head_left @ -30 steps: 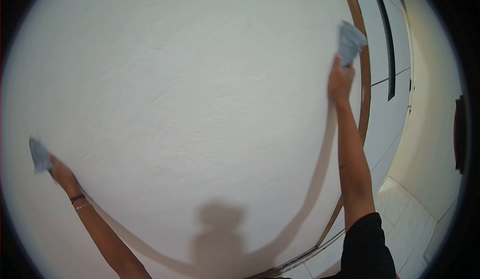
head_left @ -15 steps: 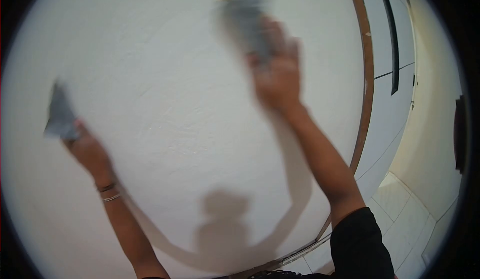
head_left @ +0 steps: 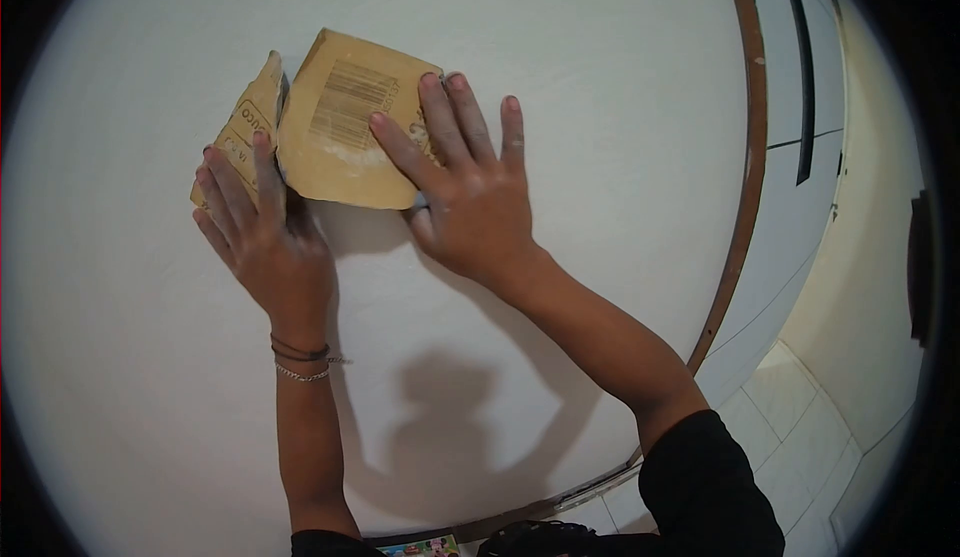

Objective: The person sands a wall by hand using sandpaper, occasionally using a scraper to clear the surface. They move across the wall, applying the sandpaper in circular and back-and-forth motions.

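Sandpaper (head_left: pixel 325 167) with a printed tan back is held under the right hand (head_left: pixel 480 207), and a 2nd, bent sandpaper piece (head_left: pixel 244 129) is held under the left hand (head_left: pixel 282 262). The 2 pieces are seen side by side at the white wall (head_left: pixel 600 107), well apart from the brown trim (head_left: pixel 757 107) by its right edge. The left fingers are laid over the tan face; where that thumb is pressed cannot be told. The right fingers are spread, with the thumb partly tucked at the low edge and the little finger off the paper. The paper is likely light, bendy and easily torn, with a smooth, dusty back and a rough front. It is best held by flat fingers across the middle, with an edge pinched by the thumb.
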Demonstrator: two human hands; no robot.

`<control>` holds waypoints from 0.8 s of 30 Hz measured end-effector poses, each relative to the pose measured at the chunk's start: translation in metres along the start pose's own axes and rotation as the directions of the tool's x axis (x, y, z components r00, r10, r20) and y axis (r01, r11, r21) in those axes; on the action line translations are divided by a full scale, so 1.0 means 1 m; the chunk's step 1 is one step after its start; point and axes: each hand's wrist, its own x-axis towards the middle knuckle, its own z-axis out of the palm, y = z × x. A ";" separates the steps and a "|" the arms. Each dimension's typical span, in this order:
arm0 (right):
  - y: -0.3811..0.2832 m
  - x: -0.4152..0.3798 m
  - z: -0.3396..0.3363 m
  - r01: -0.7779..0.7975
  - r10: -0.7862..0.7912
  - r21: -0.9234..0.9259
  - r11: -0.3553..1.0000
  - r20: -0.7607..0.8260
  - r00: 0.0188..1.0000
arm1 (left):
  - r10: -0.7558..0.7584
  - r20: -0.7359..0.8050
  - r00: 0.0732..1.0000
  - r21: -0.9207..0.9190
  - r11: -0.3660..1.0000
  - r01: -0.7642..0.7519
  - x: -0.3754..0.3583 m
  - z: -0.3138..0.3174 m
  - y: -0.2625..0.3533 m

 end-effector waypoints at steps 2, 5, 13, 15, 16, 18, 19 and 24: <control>0.016 -0.005 0.000 -0.006 0.008 0.072 0.997 -0.030 1.000 | -0.116 -0.099 0.988 -0.374 0.925 0.071 -0.008 0.010 -0.034; 0.114 -0.037 -0.009 -0.326 0.318 0.005 0.945 -0.228 0.920 | -0.523 -0.024 0.852 -0.515 0.737 0.437 -0.039 0.021 -0.126; 0.124 -0.060 -0.008 -0.667 0.704 0.241 0.705 -0.348 0.618 | -0.676 -0.006 0.737 -0.507 0.637 0.580 -0.059 0.018 -0.157; 0.054 -0.043 0.008 -0.396 0.361 -0.065 0.916 -0.298 0.884 | -0.440 -0.034 0.897 -0.243 0.874 0.420 -0.045 0.011 -0.070; 0.016 -0.038 0.003 -0.229 0.213 -0.118 0.966 -0.135 0.968 | -0.157 -0.147 0.977 -0.127 0.982 0.139 -0.044 0.006 -0.034; -0.028 -0.035 -0.002 -0.021 0.020 0.012 1.000 0.076 0.997 | -0.063 0.095 0.993 -0.023 0.998 0.066 -0.043 -0.011 0.001; -0.020 -0.036 -0.002 -0.027 0.027 -0.003 1.000 0.072 0.997 | -0.085 0.078 0.993 -0.055 0.994 0.089 -0.039 -0.013 -0.002; 0.108 -0.074 -0.010 -0.392 0.408 0.120 0.912 -0.167 0.897 | -0.586 0.055 0.809 -0.641 0.601 0.478 -0.077 0.021 -0.138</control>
